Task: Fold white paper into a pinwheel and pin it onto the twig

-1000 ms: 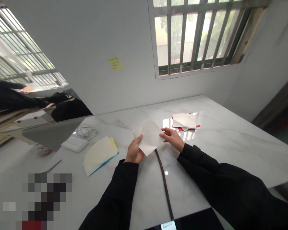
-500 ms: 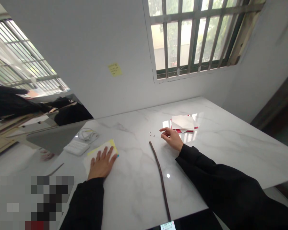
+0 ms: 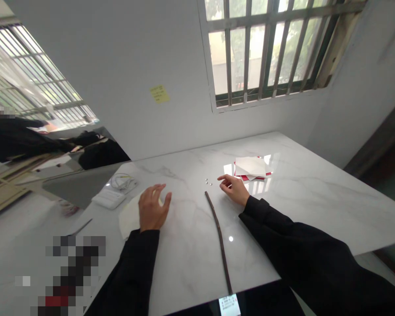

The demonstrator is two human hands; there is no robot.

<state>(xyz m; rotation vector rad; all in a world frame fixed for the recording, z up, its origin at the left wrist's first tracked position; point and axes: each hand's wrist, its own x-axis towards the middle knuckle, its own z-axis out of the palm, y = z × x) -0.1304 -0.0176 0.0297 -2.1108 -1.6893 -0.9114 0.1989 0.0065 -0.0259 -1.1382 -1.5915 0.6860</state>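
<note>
My left hand (image 3: 154,207) is over the right side of a pale paper stack (image 3: 129,218), fingers apart and slightly curved, holding nothing. It covers part of the stack. My right hand (image 3: 233,188) hovers at the table's middle, index finger extended and the others loosely curled, nothing visible in it. Just left of its fingertips lie a few tiny shiny beads (image 3: 206,182). Between my hands a thin brown stick (image 3: 219,235) runs toward me, its near end at a lit screen (image 3: 229,305).
White sheets (image 3: 250,166) on red paper lie beyond my right hand. A white box (image 3: 109,199) and a coiled cable (image 3: 123,182) are at the left. A yellow note (image 3: 159,94) is stuck on the wall below a barred window. Another person in dark clothing is at far left.
My left hand has come up off the paper stack and moved right, its flat fingers now curving. My right hand stays almost where it was.
</note>
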